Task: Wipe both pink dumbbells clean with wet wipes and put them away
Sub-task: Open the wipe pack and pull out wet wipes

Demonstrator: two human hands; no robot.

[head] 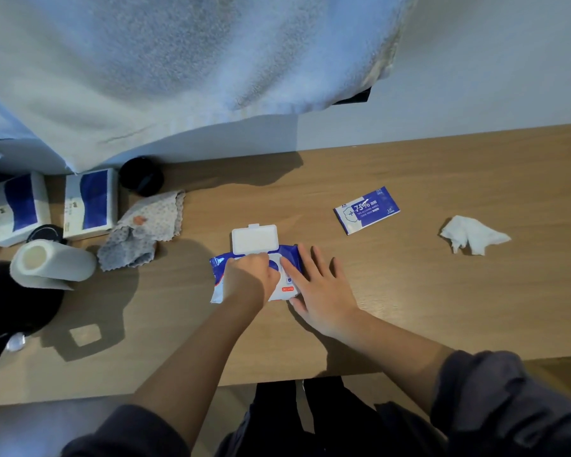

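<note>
**Dark sleeves, two hands, one pack of wipes**

Dark sleeves sit lowest in the view, the left sleeve [126, 433] and the right sleeve [501, 400], with bare arms reaching out over the table [409, 291].

The left hand [249, 278] is on top of the wet wipes pack [221, 262]. Its fingers are curled down at the hole in the pack. I cannot tell if they pinch a wipe, because the hand hides it. The right hand [320, 291] lies flat with its fingers straight. It presses on the right end of the pack and grasps nothing.

The pack is blue and white. It lies flat on the table, near the middle, close to the person. Its white lid [254, 238] is flipped open and points away from the person.

To the right, apart from the pack, lies a small flat blue wipe packet [366, 210]. Further right is a crumpled white wipe [472, 238].

To the left lies a dotted cloth [149, 225], all bunched up. Just beside it is a white paper roll [51, 263] on its side. Behind them stand two white and blue boxes [17, 209] [91, 204] and a round black thing [141, 176].

A big pale fuzzy cloth [178, 61] hangs over the far side of the table.
</note>
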